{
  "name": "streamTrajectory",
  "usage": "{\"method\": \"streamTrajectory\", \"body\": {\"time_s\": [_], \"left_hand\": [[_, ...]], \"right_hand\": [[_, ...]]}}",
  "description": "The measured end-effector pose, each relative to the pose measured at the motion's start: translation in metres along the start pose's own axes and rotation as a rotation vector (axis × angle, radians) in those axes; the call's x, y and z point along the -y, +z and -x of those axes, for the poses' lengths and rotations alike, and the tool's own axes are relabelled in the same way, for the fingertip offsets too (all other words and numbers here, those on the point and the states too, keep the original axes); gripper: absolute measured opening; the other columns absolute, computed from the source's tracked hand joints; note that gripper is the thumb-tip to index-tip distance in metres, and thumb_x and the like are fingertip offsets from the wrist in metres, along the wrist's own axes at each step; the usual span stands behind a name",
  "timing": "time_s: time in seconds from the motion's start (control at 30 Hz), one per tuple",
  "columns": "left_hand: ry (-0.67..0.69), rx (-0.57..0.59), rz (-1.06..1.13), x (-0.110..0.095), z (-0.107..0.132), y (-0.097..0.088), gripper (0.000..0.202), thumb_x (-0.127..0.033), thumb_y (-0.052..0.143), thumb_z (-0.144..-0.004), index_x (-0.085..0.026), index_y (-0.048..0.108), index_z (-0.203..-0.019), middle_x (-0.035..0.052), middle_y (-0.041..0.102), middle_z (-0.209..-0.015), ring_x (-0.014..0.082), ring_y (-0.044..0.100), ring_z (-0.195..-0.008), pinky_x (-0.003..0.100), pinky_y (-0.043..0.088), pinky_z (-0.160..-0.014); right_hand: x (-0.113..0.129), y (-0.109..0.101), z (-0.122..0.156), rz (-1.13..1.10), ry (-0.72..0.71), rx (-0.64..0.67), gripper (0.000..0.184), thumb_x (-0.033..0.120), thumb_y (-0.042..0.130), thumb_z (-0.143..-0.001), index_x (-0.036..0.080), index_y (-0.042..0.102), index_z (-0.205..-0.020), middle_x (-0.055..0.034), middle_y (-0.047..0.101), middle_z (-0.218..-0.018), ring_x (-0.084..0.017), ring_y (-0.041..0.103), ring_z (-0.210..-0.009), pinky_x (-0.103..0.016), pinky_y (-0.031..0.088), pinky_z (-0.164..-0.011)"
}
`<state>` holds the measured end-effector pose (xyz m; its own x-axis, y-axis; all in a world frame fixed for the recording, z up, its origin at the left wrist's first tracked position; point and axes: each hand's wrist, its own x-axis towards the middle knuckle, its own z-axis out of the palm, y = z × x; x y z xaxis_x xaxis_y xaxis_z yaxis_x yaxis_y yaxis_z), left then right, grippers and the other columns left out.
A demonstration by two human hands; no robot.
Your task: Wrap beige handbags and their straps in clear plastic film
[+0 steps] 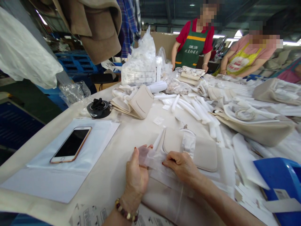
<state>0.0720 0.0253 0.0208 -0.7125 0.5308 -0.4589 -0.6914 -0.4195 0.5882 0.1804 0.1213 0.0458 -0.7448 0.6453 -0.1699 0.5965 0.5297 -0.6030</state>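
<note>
My left hand, palm turned up and wearing a beaded bracelet, has its fingers partly behind the edge of a clear plastic bag and appears to hold it. With the fingertips of my right hand I pinch the same film a little to the right. Under the film, near the table's front edge, lies a beige handbag, partly hidden by my right forearm. Just beyond my hands is a beige flap bag with a white wrapped strip on it.
A phone rests on white sheets to the left. Behind them are a roll of black tape and a beige bag. White foam tubes and a blue box lie right. Two co-workers in aprons stand across the table.
</note>
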Motion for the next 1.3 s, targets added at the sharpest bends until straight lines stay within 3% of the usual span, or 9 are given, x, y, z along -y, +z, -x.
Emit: {"method": "streamTrajectory", "body": {"time_s": [0.17,0.27,0.37,0.47,0.53,0.67,0.83,1.2,1.3], "left_hand": [[0.039,0.012,0.003,0.002,0.000,-0.001,0.032,-0.042,0.073,-0.061,-0.014,0.068,-0.075,0.0085,0.072,-0.078,0.0205,0.066,-0.079,0.030,0.052,-0.072],[0.139,0.088,-0.085,0.005,0.002,-0.006,0.038,-0.042,0.078,-0.055,-0.015,0.067,-0.080,0.0068,0.071,-0.087,0.0204,0.064,-0.087,0.029,0.050,-0.076],[0.268,0.144,-0.462,0.004,0.006,-0.013,0.051,-0.032,0.081,-0.048,-0.018,0.065,-0.094,0.0039,0.070,-0.091,0.0212,0.063,-0.088,0.028,0.048,-0.076],[0.453,-0.007,-0.927,0.002,0.008,-0.016,0.046,-0.032,0.081,-0.045,-0.017,0.065,-0.086,0.0034,0.067,-0.079,0.0239,0.061,-0.080,0.030,0.046,-0.072],[0.527,-0.087,-1.057,0.000,0.008,-0.016,0.038,-0.037,0.078,-0.047,-0.017,0.064,-0.076,0.0038,0.064,-0.073,0.0245,0.059,-0.075,0.032,0.045,-0.070],[0.526,-0.073,-1.067,0.001,0.007,-0.013,0.031,-0.037,0.075,-0.048,-0.018,0.066,-0.071,0.0023,0.061,-0.064,0.0219,0.054,-0.065,0.032,0.040,-0.067],[0.547,-0.101,-1.075,0.002,0.009,-0.011,0.024,-0.038,0.078,-0.045,-0.020,0.063,-0.051,-0.0039,0.045,-0.043,0.0150,0.039,-0.050,0.029,0.030,-0.056],[0.389,0.021,-0.936,0.012,-0.004,-0.013,0.022,-0.032,0.071,-0.059,-0.014,0.066,-0.070,-0.0014,0.063,-0.061,0.0136,0.053,-0.055,0.023,0.042,-0.055],[0.399,0.044,-0.914,0.012,-0.004,-0.014,0.022,-0.031,0.071,-0.060,-0.014,0.065,-0.073,-0.0016,0.063,-0.063,0.0133,0.054,-0.057,0.023,0.043,-0.057]], "right_hand": [[0.003,0.006,0.001,-0.016,0.022,-0.055,0.018,0.021,0.065,-0.074,0.017,0.059,-0.058,0.0049,0.051,-0.051,-0.009,0.045,-0.053,-0.020,0.027,-0.052],[0.003,0.009,0.001,-0.017,0.033,-0.074,0.017,0.020,0.065,-0.074,0.017,0.059,-0.058,0.0046,0.052,-0.052,-0.009,0.046,-0.054,-0.020,0.027,-0.051],[0.002,0.009,0.001,-0.004,0.027,-0.079,0.017,0.020,0.065,-0.075,0.017,0.059,-0.059,0.0037,0.055,-0.053,-0.010,0.047,-0.053,-0.021,0.027,-0.051],[0.001,0.008,0.001,0.008,0.014,-0.080,0.018,0.021,0.065,-0.076,0.018,0.059,-0.059,0.0029,0.056,-0.054,-0.010,0.047,-0.054,-0.021,0.027,-0.052],[0.000,0.008,0.001,0.013,0.008,-0.079,0.018,0.021,0.065,-0.076,0.017,0.059,-0.059,0.0030,0.056,-0.054,-0.010,0.046,-0.053,-0.021,0.026,-0.052],[-0.002,0.011,0.001,0.015,-0.002,-0.086,0.018,0.021,0.065,-0.077,0.017,0.058,-0.060,0.0026,0.056,-0.055,-0.010,0.046,-0.054,-0.021,0.026,-0.053],[-0.002,0.012,0.002,0.016,-0.010,-0.094,0.018,0.021,0.065,-0.077,0.016,0.058,-0.060,0.0025,0.056,-0.055,-0.010,0.045,-0.054,-0.021,0.027,-0.052],[-0.003,0.012,0.004,0.028,-0.050,-0.113,0.019,0.021,0.065,-0.077,0.017,0.057,-0.060,0.0034,0.054,-0.054,-0.010,0.046,-0.052,-0.021,0.028,-0.052],[0.003,0.004,0.005,0.053,-0.112,-0.152,0.011,0.018,0.066,-0.075,0.017,0.057,-0.068,0.0007,0.059,-0.066,-0.012,0.050,-0.062,-0.022,0.032,-0.058]]}}
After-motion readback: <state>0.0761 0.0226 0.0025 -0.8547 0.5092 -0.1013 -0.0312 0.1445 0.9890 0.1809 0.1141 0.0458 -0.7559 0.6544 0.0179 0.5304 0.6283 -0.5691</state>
